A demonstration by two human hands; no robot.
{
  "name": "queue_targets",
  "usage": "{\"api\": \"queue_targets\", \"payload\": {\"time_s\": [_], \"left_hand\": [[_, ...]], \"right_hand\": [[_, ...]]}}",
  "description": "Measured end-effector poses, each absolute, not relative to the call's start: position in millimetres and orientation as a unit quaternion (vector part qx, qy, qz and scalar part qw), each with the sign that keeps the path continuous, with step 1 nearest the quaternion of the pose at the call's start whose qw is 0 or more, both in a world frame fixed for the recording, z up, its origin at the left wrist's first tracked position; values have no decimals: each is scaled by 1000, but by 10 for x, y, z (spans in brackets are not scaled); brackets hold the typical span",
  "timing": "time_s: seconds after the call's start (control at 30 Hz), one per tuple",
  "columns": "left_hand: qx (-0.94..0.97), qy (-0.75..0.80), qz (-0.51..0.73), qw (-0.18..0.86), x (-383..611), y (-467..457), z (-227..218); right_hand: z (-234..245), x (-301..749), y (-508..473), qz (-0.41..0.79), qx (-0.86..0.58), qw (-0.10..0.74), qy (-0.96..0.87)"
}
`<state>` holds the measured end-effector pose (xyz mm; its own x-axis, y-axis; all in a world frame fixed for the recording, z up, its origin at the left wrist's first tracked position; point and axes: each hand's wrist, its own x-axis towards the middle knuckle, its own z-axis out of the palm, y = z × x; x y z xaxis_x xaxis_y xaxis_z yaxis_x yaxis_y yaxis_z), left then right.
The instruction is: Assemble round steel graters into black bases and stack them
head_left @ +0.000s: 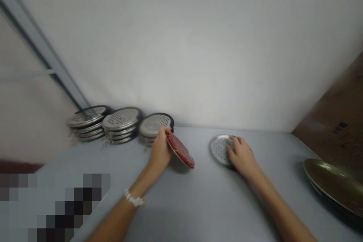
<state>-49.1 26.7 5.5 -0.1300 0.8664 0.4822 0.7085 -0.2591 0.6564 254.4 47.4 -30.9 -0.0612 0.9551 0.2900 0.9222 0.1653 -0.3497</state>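
My left hand (161, 150) is closed on the edge of a round red disc (181, 150) with yellow marks along its rim. It holds the disc tilted above the grey tabletop. On the right, my right hand (240, 155) has its fingers curled over the near-right edge of a round metal disc with small holes (220, 149), which lies on the table. To the left of my left hand stands a low stack of perforated metal discs with dark rims (154, 124). Blur hides the finer details.
Two more stacks of perforated discs, a middle one (121, 119) and a far-left one (90, 116), stand along the white wall (198, 45). A large gold-coloured dish (334, 183) is at the right, before a brown cardboard box (337, 121). The grey table (198, 211) spans the front.
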Motion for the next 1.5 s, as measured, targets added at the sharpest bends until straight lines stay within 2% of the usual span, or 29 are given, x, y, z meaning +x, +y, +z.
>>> {"api": "queue_targets", "payload": {"time_s": [0.2,0.3,0.53,0.67,0.87,1.0,1.07,1.13,1.23,1.3,1.43,1.5], "left_hand": [[631,574,517,74,-449,217,145],[653,543,515,115,-392,212,196],[782,472,308,267,-160,93,210],[812,461,223,282,-95,23,150],[827,450,152,301,-106,-2,148],[813,465,151,316,-119,-16,169],[805,483,161,304,-121,-16,155],[799,501,169,288,-126,-6,126],[789,528,179,257,-153,26,74],[782,547,184,236,-188,51,52],[780,556,179,224,-271,87,58],[782,552,174,230,-296,90,74]], "right_hand": [[-329,2584,509,46,-637,252,-727],[-335,2602,529,61,-630,278,-723],[-338,2617,545,56,-611,347,-709],[-308,2625,553,39,-599,394,-696],[-231,2644,551,31,-616,446,-648],[-138,2702,555,33,-620,497,-606],[-78,2714,544,71,-616,529,-579],[-18,2674,505,163,-598,551,-558],[52,2490,368,322,-542,510,-586],[80,2313,231,360,-484,444,-663],[93,2017,-22,281,-409,308,-812],[81,1950,-83,261,-397,276,-836]]}}
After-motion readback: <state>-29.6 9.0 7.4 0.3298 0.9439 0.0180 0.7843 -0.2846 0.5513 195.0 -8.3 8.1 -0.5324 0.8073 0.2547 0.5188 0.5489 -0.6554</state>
